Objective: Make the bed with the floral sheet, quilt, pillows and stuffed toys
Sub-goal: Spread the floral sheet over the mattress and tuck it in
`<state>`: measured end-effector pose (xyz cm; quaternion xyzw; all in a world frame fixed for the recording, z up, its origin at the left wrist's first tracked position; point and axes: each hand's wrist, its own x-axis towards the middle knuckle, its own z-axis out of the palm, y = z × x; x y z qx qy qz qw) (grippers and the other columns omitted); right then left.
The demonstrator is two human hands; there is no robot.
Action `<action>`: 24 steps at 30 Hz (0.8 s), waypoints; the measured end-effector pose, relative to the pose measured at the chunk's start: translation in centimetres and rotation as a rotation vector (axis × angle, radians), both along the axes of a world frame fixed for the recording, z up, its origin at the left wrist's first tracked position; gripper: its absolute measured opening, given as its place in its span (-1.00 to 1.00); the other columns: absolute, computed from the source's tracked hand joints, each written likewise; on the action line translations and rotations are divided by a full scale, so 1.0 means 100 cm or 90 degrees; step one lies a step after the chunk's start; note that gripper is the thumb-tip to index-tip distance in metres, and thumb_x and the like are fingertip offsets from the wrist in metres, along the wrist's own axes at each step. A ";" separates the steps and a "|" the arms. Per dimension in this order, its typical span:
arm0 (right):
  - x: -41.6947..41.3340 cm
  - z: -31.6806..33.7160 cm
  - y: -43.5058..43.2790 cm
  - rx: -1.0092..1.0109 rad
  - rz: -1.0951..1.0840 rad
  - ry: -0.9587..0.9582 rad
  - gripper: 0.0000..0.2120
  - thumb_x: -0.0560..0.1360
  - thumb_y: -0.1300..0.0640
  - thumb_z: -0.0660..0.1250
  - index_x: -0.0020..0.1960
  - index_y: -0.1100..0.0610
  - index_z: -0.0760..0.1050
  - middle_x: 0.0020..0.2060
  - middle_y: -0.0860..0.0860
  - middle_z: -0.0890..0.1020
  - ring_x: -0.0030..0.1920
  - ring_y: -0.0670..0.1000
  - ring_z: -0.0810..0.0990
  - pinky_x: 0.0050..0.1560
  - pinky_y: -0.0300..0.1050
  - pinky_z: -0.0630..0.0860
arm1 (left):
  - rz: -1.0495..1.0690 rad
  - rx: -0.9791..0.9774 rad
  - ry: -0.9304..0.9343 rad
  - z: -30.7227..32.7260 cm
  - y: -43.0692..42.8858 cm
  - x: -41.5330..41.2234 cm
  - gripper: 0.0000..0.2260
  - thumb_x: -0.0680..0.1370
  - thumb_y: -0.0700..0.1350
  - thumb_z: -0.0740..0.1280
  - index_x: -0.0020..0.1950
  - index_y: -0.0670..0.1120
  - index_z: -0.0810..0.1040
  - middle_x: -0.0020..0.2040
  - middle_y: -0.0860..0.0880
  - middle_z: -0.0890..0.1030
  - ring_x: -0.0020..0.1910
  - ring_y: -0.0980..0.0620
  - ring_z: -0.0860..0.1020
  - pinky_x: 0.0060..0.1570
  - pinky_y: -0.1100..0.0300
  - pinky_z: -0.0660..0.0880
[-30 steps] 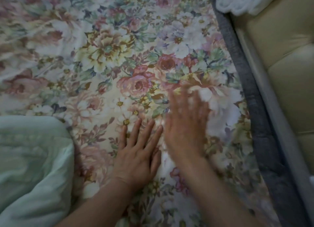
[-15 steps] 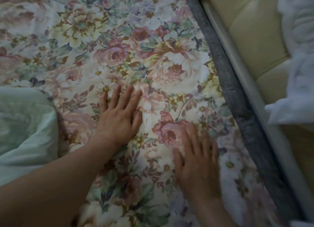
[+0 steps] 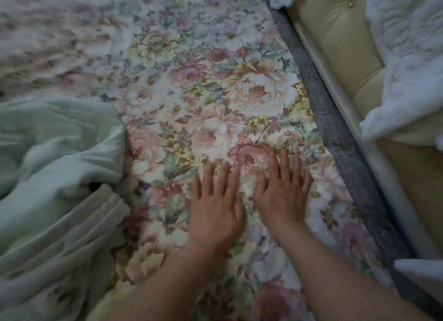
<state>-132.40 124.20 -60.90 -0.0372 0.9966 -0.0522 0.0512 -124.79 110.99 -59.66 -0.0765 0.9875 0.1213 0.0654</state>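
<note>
Floral sheet [image 3: 215, 100], soft and limp, is spread on the bed beside the bunched green quilt [image 3: 55, 157], pressed flat under left hand [image 3: 217, 210] and right hand [image 3: 282, 193], fingers open, best gripped at its edge.

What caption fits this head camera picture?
Both hands, left and right, pressed flat on the floral sheet.
</note>
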 end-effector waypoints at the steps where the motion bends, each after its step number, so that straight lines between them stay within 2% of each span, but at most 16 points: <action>1: -0.001 0.005 -0.001 -0.001 0.001 -0.033 -0.42 0.63 -0.19 -0.17 0.60 -0.05 -0.09 0.59 -0.02 -0.07 0.57 0.10 -0.17 0.51 0.20 -0.18 | -0.039 0.042 0.001 0.005 0.022 0.042 -0.44 0.60 0.12 0.01 0.60 0.08 -0.01 0.61 0.01 -0.02 0.57 -0.12 -0.16 0.48 -0.19 -0.04; 3: -0.001 0.027 0.001 -0.008 -0.020 -0.105 -0.42 0.64 -0.15 -0.14 0.59 -0.05 -0.22 0.58 -0.01 -0.19 0.56 0.13 -0.25 0.51 0.22 -0.20 | -0.146 0.133 0.017 0.023 0.038 0.111 -0.45 0.55 0.10 0.13 0.55 0.13 0.20 0.57 0.06 0.16 0.57 -0.06 0.04 0.45 -0.13 0.14; 4: -0.007 0.036 -0.004 -0.012 -0.027 -0.125 -0.40 0.64 -0.12 -0.09 0.58 -0.05 -0.26 0.58 0.00 -0.23 0.55 0.17 -0.26 0.50 0.24 -0.20 | -0.178 0.138 0.038 0.022 0.026 0.121 -0.49 0.55 0.09 0.15 0.52 0.15 0.27 0.54 0.09 0.24 0.54 -0.02 0.16 0.42 -0.09 0.23; 5: 0.004 0.053 -0.011 -0.024 -0.027 -0.126 -0.38 0.63 -0.09 -0.04 0.58 -0.05 -0.27 0.57 0.01 -0.25 0.55 0.20 -0.27 0.50 0.26 -0.20 | -0.147 0.114 0.052 0.027 0.010 0.136 -0.53 0.57 0.10 0.12 0.50 0.17 0.29 0.52 0.09 0.28 0.51 -0.02 0.23 0.42 -0.09 0.26; 6: 0.026 0.063 -0.019 -0.035 0.013 -0.104 -0.38 0.63 -0.10 -0.04 0.58 -0.06 -0.26 0.56 0.01 -0.27 0.54 0.22 -0.29 0.50 0.28 -0.22 | -0.071 0.072 0.053 0.029 -0.008 0.145 -0.52 0.59 0.15 0.06 0.52 0.20 0.22 0.55 0.07 0.22 0.52 -0.05 0.22 0.45 -0.11 0.20; 8: 0.096 0.067 -0.034 -0.057 0.177 -0.078 -0.41 0.62 -0.22 -0.11 0.57 -0.14 -0.25 0.55 -0.04 -0.30 0.52 0.17 -0.38 0.47 0.31 -0.31 | 0.144 -0.006 -0.003 0.025 -0.036 0.158 -0.42 0.54 0.38 -0.11 0.55 0.31 -0.13 0.59 0.08 -0.15 0.57 -0.13 -0.06 0.49 -0.15 -0.03; 9: 0.135 0.058 -0.033 -0.059 0.255 -0.087 -0.41 0.61 -0.28 -0.14 0.57 -0.16 -0.23 0.56 -0.06 -0.26 0.52 0.14 -0.39 0.45 0.34 -0.32 | 0.208 0.001 -0.047 0.019 -0.042 0.161 -0.37 0.47 0.47 -0.17 0.50 0.37 -0.26 0.55 0.13 -0.31 0.57 -0.16 -0.17 0.48 -0.16 -0.04; 10: 0.168 0.047 -0.019 -0.029 0.292 -0.095 -0.40 0.59 -0.32 -0.16 0.57 -0.17 -0.17 0.57 -0.07 -0.20 0.53 0.12 -0.36 0.45 0.35 -0.29 | 0.235 0.018 -0.080 0.010 -0.043 0.167 -0.34 0.43 0.51 -0.18 0.47 0.39 -0.30 0.53 0.16 -0.38 0.56 -0.17 -0.20 0.47 -0.16 0.00; 12: 0.190 0.024 0.033 0.014 0.223 -0.025 -0.39 0.59 -0.34 -0.16 0.58 -0.15 -0.05 0.58 -0.08 -0.02 0.57 0.11 -0.18 0.49 0.29 -0.16 | 0.220 0.043 -0.090 0.004 -0.050 0.161 -0.32 0.42 0.51 -0.12 0.48 0.40 -0.27 0.53 0.18 -0.37 0.56 -0.18 -0.18 0.45 -0.18 0.08; 15: 0.207 0.021 0.146 0.068 -0.015 0.036 -0.40 0.59 -0.21 -0.08 0.57 0.00 0.12 0.55 0.05 0.20 0.53 0.22 0.11 0.46 0.32 0.05 | 0.212 0.036 -0.114 -0.005 -0.053 0.165 -0.31 0.39 0.53 -0.13 0.46 0.42 -0.28 0.53 0.21 -0.37 0.56 -0.18 -0.12 0.42 -0.24 0.15; 17: 0.216 0.029 0.171 0.053 -0.096 0.076 -0.44 0.58 -0.04 0.05 0.54 0.12 0.23 0.52 0.13 0.26 0.49 0.32 0.16 0.42 0.37 0.10 | 0.212 0.027 -0.151 -0.003 -0.057 0.160 -0.32 0.40 0.53 -0.13 0.46 0.42 -0.29 0.53 0.18 -0.38 0.56 -0.20 -0.15 0.43 -0.32 0.04; 18: 0.226 0.036 0.160 0.044 -0.108 0.074 -0.46 0.59 0.01 0.08 0.54 0.13 0.21 0.53 0.14 0.22 0.50 0.32 0.12 0.42 0.38 0.09 | 0.208 0.031 -0.159 0.001 -0.053 0.161 -0.32 0.42 0.51 -0.12 0.48 0.40 -0.28 0.53 0.17 -0.39 0.55 -0.20 -0.20 0.44 -0.34 -0.06; 19: 0.238 0.039 0.141 0.012 -0.077 0.064 -0.45 0.61 0.01 0.08 0.57 0.10 0.13 0.55 0.13 0.15 0.53 0.28 0.06 0.44 0.35 0.07 | 0.200 0.034 -0.146 0.003 -0.046 0.165 -0.34 0.46 0.48 -0.12 0.49 0.37 -0.26 0.53 0.15 -0.40 0.54 -0.18 -0.29 0.43 -0.34 -0.17; 21: 0.279 0.040 0.093 -0.015 0.104 0.023 -0.44 0.64 -0.12 -0.03 0.59 -0.02 0.01 0.58 0.04 0.03 0.57 0.19 -0.07 0.47 0.32 0.00 | 0.125 0.001 -0.082 0.007 -0.021 0.195 -0.40 0.52 0.43 -0.17 0.52 0.33 -0.24 0.55 0.10 -0.36 0.51 -0.14 -0.40 0.42 -0.34 -0.26; 23: 0.318 0.029 0.074 0.009 0.230 -0.028 -0.44 0.62 -0.22 -0.08 0.58 -0.11 0.02 0.58 -0.05 0.03 0.58 0.15 -0.09 0.46 0.36 0.02 | 0.020 -0.042 -0.036 0.006 0.015 0.246 -0.46 0.60 0.34 -0.18 0.55 0.27 -0.18 0.60 0.04 -0.19 0.54 -0.14 -0.30 0.43 -0.37 -0.15; 24: 0.336 0.025 0.080 0.039 0.220 -0.051 -0.44 0.61 -0.23 -0.07 0.58 -0.12 0.04 0.57 -0.07 0.05 0.58 0.14 -0.07 0.46 0.37 0.03 | -0.025 -0.037 -0.025 0.007 0.034 0.282 -0.48 0.62 0.28 -0.14 0.57 0.24 -0.11 0.61 0.01 -0.10 0.56 -0.17 -0.20 0.42 -0.38 -0.09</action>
